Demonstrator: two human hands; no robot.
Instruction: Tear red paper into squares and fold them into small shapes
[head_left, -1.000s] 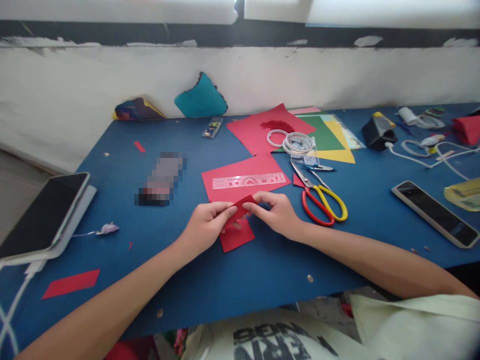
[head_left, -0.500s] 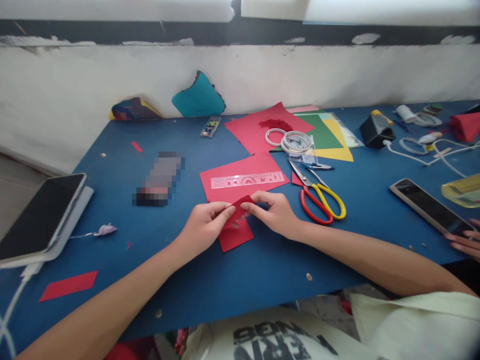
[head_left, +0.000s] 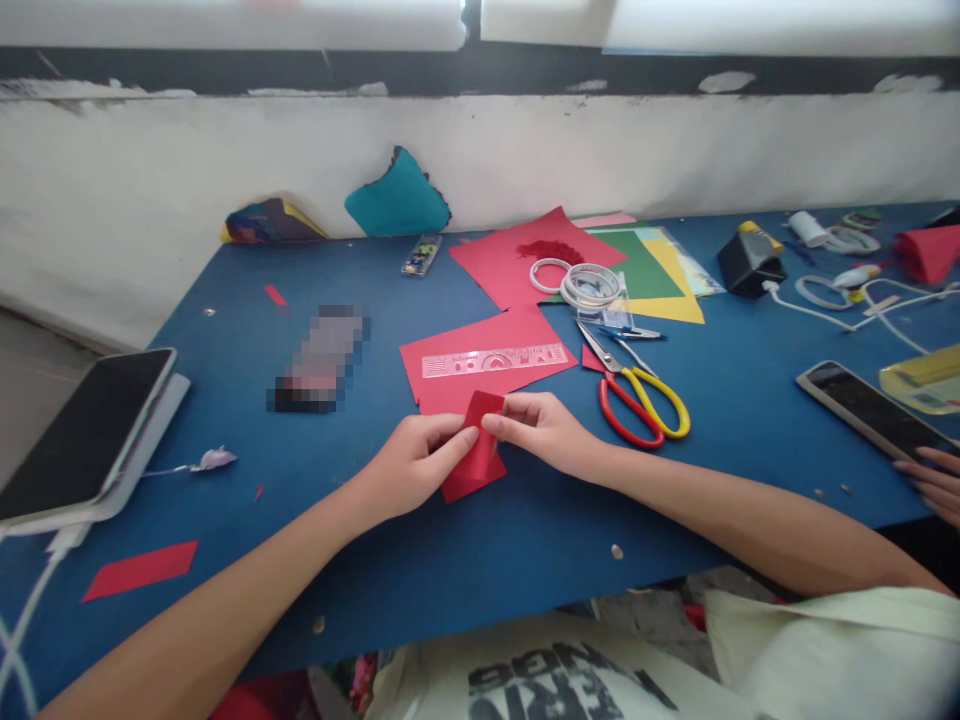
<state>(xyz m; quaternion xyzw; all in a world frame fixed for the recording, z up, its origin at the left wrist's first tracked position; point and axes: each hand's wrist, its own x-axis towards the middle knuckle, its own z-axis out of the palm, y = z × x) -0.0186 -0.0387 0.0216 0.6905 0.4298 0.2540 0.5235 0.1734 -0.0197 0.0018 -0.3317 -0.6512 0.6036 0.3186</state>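
Observation:
Between my two hands a small piece of red paper point(head_left: 482, 450) is held up, curved and tilted. My left hand point(head_left: 420, 455) pinches its left edge with thumb and fingers. On the other side my right hand point(head_left: 541, 430) grips the right edge, thumb in front. Beneath it lies another red paper piece point(head_left: 463, 492), partly covered. Just beyond my hands a clear ruler point(head_left: 493, 361) rests on a larger red sheet point(head_left: 420, 385). Scissors point(head_left: 637, 395) with one red and one yellow handle lie right of my right hand.
White tape rolls point(head_left: 592, 287) and a compass point(head_left: 634, 333) lie near coloured sheets point(head_left: 649, 265) at the back. Phones point(head_left: 82, 440) stand at left; another phone point(head_left: 874, 410) is at right beside another person's hand point(head_left: 934, 480). A red strip point(head_left: 140, 571) lies front left.
The red paper in my hands has turned from nearly edge-on and slanted to more upright, showing a broader curved face. The other person's hand at right has shifted slightly.

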